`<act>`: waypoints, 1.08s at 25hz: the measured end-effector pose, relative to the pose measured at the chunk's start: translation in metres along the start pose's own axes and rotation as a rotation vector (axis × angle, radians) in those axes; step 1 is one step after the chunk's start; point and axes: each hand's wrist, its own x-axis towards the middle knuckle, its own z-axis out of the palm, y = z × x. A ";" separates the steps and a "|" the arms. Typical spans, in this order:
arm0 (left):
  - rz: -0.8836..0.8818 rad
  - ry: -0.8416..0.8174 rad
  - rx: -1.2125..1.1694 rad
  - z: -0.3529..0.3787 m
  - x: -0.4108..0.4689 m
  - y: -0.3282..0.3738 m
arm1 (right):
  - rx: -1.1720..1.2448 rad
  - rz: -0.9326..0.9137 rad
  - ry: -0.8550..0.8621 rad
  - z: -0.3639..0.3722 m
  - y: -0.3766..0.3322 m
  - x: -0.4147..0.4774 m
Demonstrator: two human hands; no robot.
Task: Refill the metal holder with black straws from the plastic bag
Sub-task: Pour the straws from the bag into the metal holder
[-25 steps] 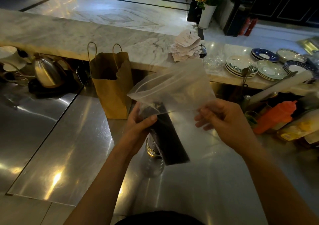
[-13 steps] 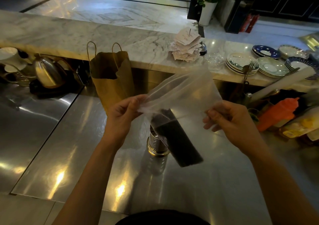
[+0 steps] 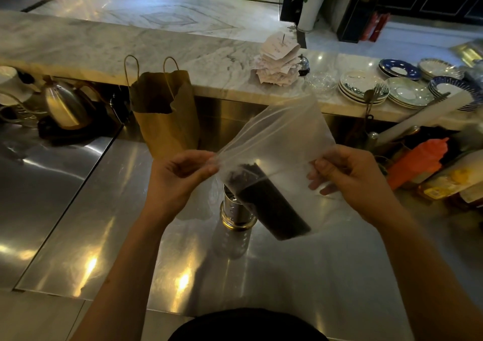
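Clear bag [image 3: 282,136] now stretched between both hands above the tabletop [image 3: 104,210]. Left hand [image 3: 180,178] has let go of the straw bundle it gripped a second ago and come up to the bag's left edge; its fingers [image 3: 201,166] curl and pinch the film there. Right hand [image 3: 350,181] has the right edge, fingers [image 3: 320,164] closed on the plastic, same as before. Straws [image 3: 271,202], a black bundle, sit tilted inside the bag at its lower end, hanging in front of and just over the holder [image 3: 235,210]; only the bag carries them now. Holder stands upright on the tabletop between the arms; can't tell if any straws are in it. Brown paper bag [image 3: 167,115] stands behind, apart from the hands. Judgement: the two-edge grip looks like pulling the mouth open, so straws not out yet, refill not started. Next probably reach in or tip the bundle toward the holder; slack film could slip and spill straws
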 end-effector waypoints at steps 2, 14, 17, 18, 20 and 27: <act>0.065 -0.008 0.140 -0.003 0.002 0.003 | -0.004 0.010 0.006 -0.001 0.003 0.000; 0.222 -0.354 0.465 -0.035 0.029 0.043 | -0.038 0.003 -0.042 -0.009 0.011 -0.003; 0.217 -0.349 0.454 -0.042 0.041 0.048 | -0.001 -0.014 -0.027 -0.005 0.012 -0.002; 0.189 -0.286 0.375 -0.040 0.041 0.045 | 0.024 -0.024 -0.002 -0.004 0.012 -0.001; 0.019 -0.129 0.034 -0.023 0.033 0.034 | 0.098 -0.043 0.048 -0.004 0.010 0.000; -0.446 -0.091 -0.402 0.053 0.002 -0.022 | 0.207 -0.075 -0.005 0.003 0.009 -0.002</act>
